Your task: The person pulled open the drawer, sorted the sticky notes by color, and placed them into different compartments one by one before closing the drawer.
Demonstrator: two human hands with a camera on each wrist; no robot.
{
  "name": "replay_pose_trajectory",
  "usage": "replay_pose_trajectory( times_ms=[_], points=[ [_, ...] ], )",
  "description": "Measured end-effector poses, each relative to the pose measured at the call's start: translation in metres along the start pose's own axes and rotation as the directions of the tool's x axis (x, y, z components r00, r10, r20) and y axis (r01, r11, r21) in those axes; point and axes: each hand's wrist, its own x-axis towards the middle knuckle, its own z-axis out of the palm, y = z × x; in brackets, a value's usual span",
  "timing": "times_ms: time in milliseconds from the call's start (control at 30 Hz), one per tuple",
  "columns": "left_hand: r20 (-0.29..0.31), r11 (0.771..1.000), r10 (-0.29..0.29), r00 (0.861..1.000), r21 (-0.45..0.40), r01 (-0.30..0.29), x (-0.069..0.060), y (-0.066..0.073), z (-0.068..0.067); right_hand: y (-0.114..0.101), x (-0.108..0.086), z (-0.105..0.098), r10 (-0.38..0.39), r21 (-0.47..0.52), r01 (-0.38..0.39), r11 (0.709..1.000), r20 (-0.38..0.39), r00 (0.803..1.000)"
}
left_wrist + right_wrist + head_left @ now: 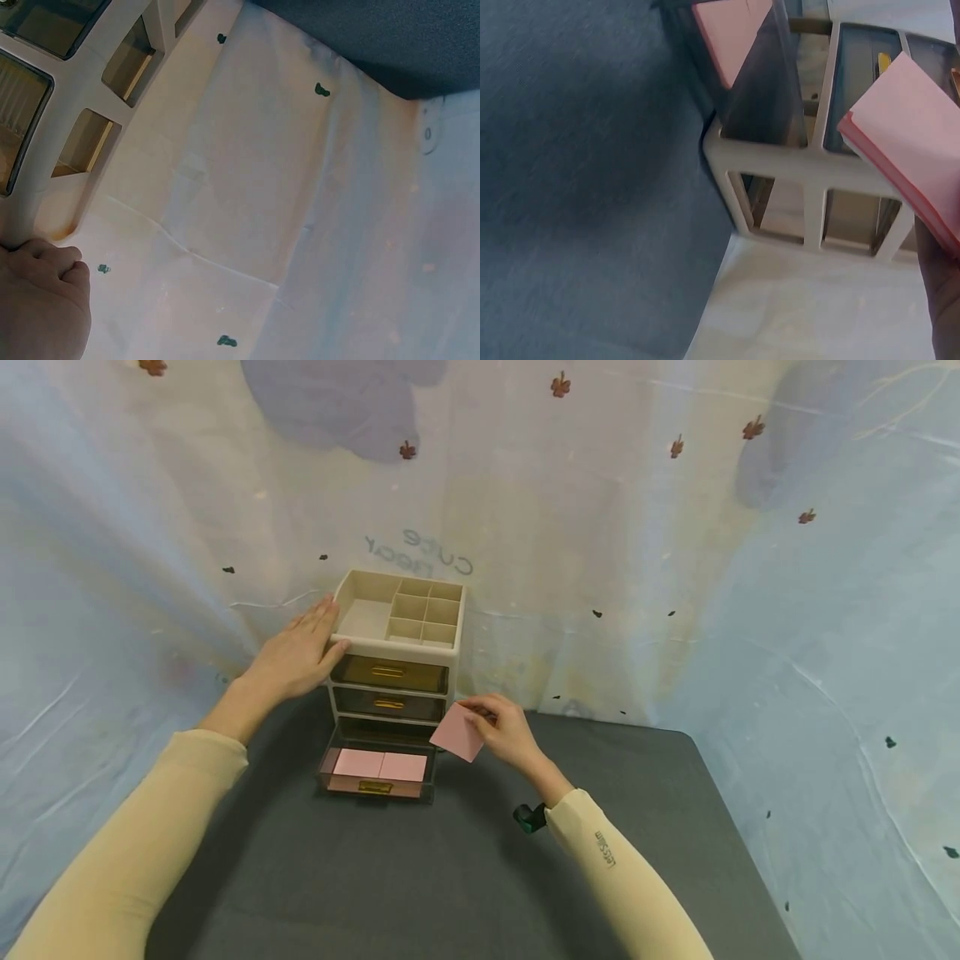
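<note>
A cream desktop drawer organizer [396,650] stands at the back of the table, with a divided tray on top. My left hand [297,652] lies with straight fingers against the left side of its top; in the left wrist view part of that hand [43,300] touches the organizer's edge. The bottom drawer [375,787], smoky and see-through, is pulled out and holds two pink pads [402,767] side by side. Right of this drawer, my right hand [507,732] pinches a pink pad of sticky notes [456,734]. The right wrist view shows that pad [915,131] as a thick stack, tilted.
Two upper drawers [390,673] with gold handles are pushed in. Dark grey cloth covers the table [420,877]. A printed curtain [555,543] hangs close behind and at both sides. Beside the right wrist is a small dark object [529,817].
</note>
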Motion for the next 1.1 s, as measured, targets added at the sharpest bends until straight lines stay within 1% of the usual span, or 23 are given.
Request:
replay_pose_trajectory(
  times_ms=[233, 533, 833, 1100],
  points=[
    [-0.005, 1.000, -0.002, 1.000, -0.009, 0.002, 0.000, 0.001, 0.001, -0.008, 0.014, 0.020, -0.011, -0.009, 0.012, 1.000, 0.043, 0.999],
    [-0.019, 1.000, -0.001, 1.000, -0.013, 0.000, 0.001, -0.001, 0.003, -0.013, 0.024, 0.047, -0.047, -0.007, 0.048, 0.999, 0.084, 0.995],
    [-0.017, 1.000, -0.001, 1.000, -0.003, 0.001, 0.001, 0.000, 0.002, -0.013, 0.024, 0.075, -0.017, -0.023, 0.020, 1.000, 0.131, 0.991],
    [-0.013, 1.000, -0.008, 1.000, -0.007, 0.007, -0.001, 0.001, 0.000, -0.012, 0.019, 0.099, 0.019, 0.004, -0.020, 1.000, 0.166, 0.986]
  ],
)
